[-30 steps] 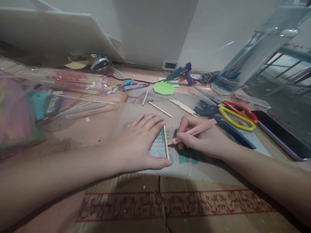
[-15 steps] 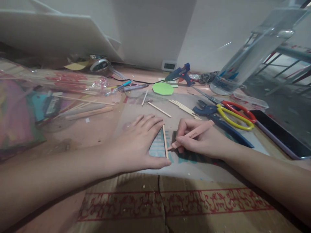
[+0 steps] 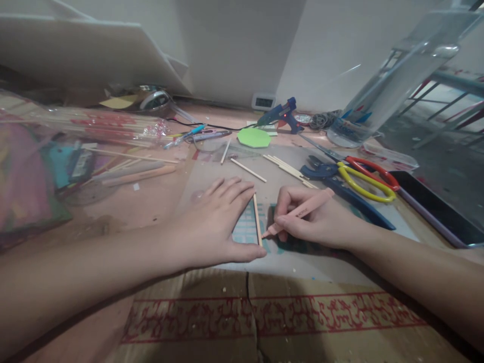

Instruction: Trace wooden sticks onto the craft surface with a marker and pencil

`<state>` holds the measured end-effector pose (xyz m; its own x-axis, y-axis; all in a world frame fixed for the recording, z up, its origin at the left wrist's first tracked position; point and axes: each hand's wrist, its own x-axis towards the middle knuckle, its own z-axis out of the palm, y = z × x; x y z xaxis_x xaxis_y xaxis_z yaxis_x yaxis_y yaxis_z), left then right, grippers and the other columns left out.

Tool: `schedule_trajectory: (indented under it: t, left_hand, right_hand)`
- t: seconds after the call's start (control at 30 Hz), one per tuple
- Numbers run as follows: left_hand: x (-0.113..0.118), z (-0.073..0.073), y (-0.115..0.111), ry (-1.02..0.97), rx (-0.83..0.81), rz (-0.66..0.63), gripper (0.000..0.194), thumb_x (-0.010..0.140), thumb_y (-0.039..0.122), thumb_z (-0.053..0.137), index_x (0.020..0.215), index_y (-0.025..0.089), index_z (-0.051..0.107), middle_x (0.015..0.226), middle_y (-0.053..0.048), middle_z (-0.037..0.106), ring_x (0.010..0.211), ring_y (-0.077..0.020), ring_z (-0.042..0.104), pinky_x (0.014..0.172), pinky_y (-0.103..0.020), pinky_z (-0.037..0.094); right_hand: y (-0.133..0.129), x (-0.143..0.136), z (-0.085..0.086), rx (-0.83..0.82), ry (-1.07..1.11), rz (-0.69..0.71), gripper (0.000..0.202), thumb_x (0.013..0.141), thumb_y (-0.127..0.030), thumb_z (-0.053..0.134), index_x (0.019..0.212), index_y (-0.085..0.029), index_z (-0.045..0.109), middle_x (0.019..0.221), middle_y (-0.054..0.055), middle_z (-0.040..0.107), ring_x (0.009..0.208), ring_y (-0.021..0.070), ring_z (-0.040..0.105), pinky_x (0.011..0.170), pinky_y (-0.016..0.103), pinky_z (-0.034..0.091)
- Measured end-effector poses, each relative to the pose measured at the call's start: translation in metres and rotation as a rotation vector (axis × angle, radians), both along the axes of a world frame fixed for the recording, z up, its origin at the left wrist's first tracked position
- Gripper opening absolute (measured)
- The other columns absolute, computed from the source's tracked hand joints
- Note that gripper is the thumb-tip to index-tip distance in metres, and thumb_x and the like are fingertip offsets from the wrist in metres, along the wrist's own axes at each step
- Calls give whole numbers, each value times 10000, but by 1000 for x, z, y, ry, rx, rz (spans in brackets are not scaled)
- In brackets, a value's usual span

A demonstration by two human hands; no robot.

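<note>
A thin wooden stick point(image 3: 257, 217) lies on the whitish sheet point(image 3: 227, 267), pointing away from me. My left hand point(image 3: 223, 217) rests flat, holding the stick's two ends with forefinger and thumb while the other fingers stretch out. In a writing grip, my right hand point(image 3: 306, 214) is closed around a peach-coloured marker point(image 3: 312, 204). The marker's tip touches or nearly touches the stick's right side near its lower end. Beyond the hands lie a loose stick point(image 3: 248, 170) and a small group of sticks point(image 3: 287, 168). Teal print on the sheet is partly covered by both hands.
Blue-handled cutters point(image 3: 321, 171) and red-and-yellow scissors point(image 3: 366, 179) lie right, beside a phone point(image 3: 434, 209). Behind are a blue glue gun point(image 3: 280, 115), a green octagonal piece point(image 3: 253, 137) and a clear bottle point(image 3: 381, 96). Bagged sticks point(image 3: 113, 123) lie left.
The marker tip has slid slightly toward me along the stick's right side, with my right hand shifting a little. My left hand and the stick stay in place.
</note>
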<state>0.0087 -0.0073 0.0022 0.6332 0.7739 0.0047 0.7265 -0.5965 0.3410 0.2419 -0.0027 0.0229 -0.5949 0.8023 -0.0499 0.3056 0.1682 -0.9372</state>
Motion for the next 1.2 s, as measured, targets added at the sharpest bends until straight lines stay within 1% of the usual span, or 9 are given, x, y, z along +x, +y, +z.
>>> schedule_trajectory:
  t: [0.1, 0.27, 0.43, 0.6, 0.73, 0.93, 1.0, 1.07, 1.2]
  left_hand:
    - [1, 0, 0, 2, 1, 3, 1046, 756, 774, 647, 1521, 95, 429, 1630, -201, 362, 1529, -429, 269, 1252, -643, 198]
    - [1, 0, 0, 2, -10, 4, 1050, 760, 744, 659, 1538, 90, 395, 1634, -212, 353, 1535, -418, 264, 1252, -635, 203]
    - [0, 0, 0, -4, 11, -5, 1053, 767, 772, 641, 1523, 74, 420, 1622, -216, 372, 1531, -406, 281, 1265, -619, 182]
    - [1, 0, 0, 16, -2, 3, 1081, 767, 765, 640, 1552, 67, 386, 1638, -207, 347, 1538, -403, 266, 1266, -615, 186]
    - [1, 1, 0, 15, 10, -4, 1072, 770, 776, 625, 1540, 64, 406, 1629, -211, 362, 1535, -397, 276, 1268, -613, 177]
    - [1, 0, -1, 22, 5, 8, 1075, 767, 757, 639, 1553, 68, 386, 1640, -205, 344, 1540, -396, 262, 1264, -615, 186]
    - [0, 0, -1, 6, 15, -3, 1067, 765, 758, 647, 1537, 62, 406, 1626, -216, 363, 1530, -402, 280, 1263, -615, 187]
    - [-1, 0, 0, -23, 30, -18, 1048, 756, 752, 669, 1511, 64, 437, 1601, -224, 396, 1514, -412, 305, 1256, -622, 200]
    - [-4, 0, 2, -153, 65, -44, 1068, 715, 714, 754, 1526, 116, 399, 1552, -216, 447, 1452, -421, 389, 1191, -624, 335]
  right_hand:
    - [-1, -1, 2, -22, 6, -14, 224, 846, -272, 778, 766, -197, 582, 677, 23, 769, 610, 141, 724, 511, 190, 524]
    - [-3, -2, 3, -103, 13, 63, 251, 824, -275, 791, 758, -196, 563, 666, 29, 760, 578, 132, 701, 494, 183, 506]
    - [-4, -1, 1, -67, 51, 3, 241, 837, -270, 780, 764, -191, 564, 663, 28, 750, 597, 128, 694, 504, 178, 499]
    - [-2, -1, 0, -104, 34, 66, 238, 829, -263, 791, 777, -187, 572, 688, 36, 762, 600, 131, 697, 511, 183, 500]
    - [-2, -1, 0, -78, 53, 32, 222, 843, -242, 775, 774, -187, 571, 681, 28, 755, 597, 116, 684, 502, 168, 482]
    - [-3, -1, 1, -98, 43, 76, 257, 825, -281, 795, 763, -196, 560, 650, 20, 740, 575, 130, 684, 494, 191, 485]
    - [-3, -2, 1, -66, 40, 38, 256, 835, -295, 792, 759, -200, 566, 651, 19, 738, 576, 136, 685, 486, 200, 484]
    - [-3, -3, 0, 1, 64, -47, 237, 873, -291, 765, 755, -210, 576, 645, 9, 727, 573, 132, 675, 485, 208, 481]
    - [-4, -4, -3, 173, 241, -347, 130, 1013, -361, 607, 953, -251, 642, 723, 2, 731, 580, 123, 634, 518, 240, 500]
